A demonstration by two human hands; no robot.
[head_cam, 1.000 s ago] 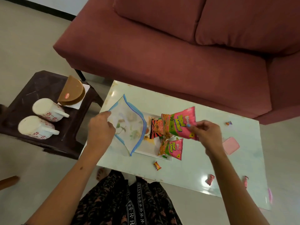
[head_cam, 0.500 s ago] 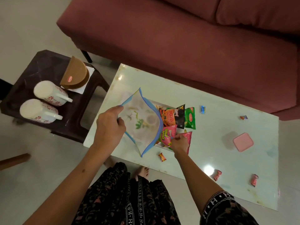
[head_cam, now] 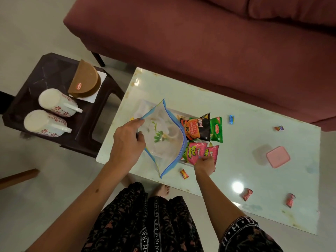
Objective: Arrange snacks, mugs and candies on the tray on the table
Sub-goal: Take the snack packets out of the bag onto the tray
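Left hand (head_cam: 127,142) has its grip clamped on the near-left edge of a clear zip bag (head_cam: 163,137) with a blue seal strip, holding it up over the white tray (head_cam: 183,114) so most of the tray is hidden behind it. Right hand (head_cam: 204,165) is pinching the near end of a pink snack packet (head_cam: 211,152), which lies at the near right corner of the tray, touching a second pink packet (head_cam: 193,151) just to its left. Just beyond those lie an orange-and-black chips packet (head_cam: 197,128) and a green packet (head_cam: 216,130) side by side.

Loose candies are scattered on the pale desk (head_cam: 254,110): an orange one (head_cam: 184,174) near the right wrist, a blue one (head_cam: 231,119) farther back, two red ones (head_cam: 246,194) by the near edge. A pink lidded box (head_cam: 277,156) sits off to the right. Both floral mugs (head_cam: 56,102) are lying on their sides on the dark stool (head_cam: 54,70) to the left, well apart from the tray, next to a brown half-round thing (head_cam: 85,82).
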